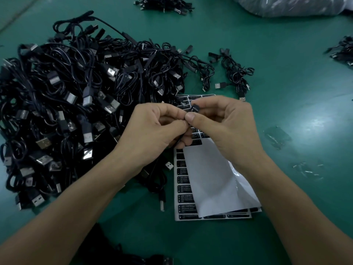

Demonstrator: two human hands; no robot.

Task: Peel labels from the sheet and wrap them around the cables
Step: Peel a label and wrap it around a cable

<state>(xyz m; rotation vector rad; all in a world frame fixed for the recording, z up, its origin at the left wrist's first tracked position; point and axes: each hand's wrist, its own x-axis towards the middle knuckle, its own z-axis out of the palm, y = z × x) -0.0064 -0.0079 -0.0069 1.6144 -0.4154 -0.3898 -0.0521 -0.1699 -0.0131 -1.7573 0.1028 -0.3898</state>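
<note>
Where the two hands meet above the far half of the label sheet (pixel 183 188), a small black label (pixel 195 108) with pale print curls between the fingertips. It is glossy, rounded at its corners, and bent over rather than flat. The right hand (pixel 227 127) pinches it between thumb and forefinger, with the other fingers curled loosely behind. The left hand (pixel 152 129) has its thumb and forefinger pressed together right against the right thumb, and a thin dark cable (pixel 178 143) runs down out of that pinch. Whether the label already touches the cable is hidden by the fingertips.

The label sheet lies flat on the green tabletop (pixel 286 64) under both wrists, with rows of black labels showing along its left and near edges. A blank white sheet (pixel 212 178) lies askew over its middle and covers most of the rows.

Left of the label sheet, and touching its far left corner, spreads a big tangled cable pile (pixel 76 104) of black leads with silver USB plugs. Just beyond the sheet lies a small separate bundle (pixel 235 73). To the right of the sheet, well apart, are clear scraps (pixel 277 137). Far beyond it sit another dark bundle (pixel 164 4) and a grey plastic bag (pixel 286 6).
</note>
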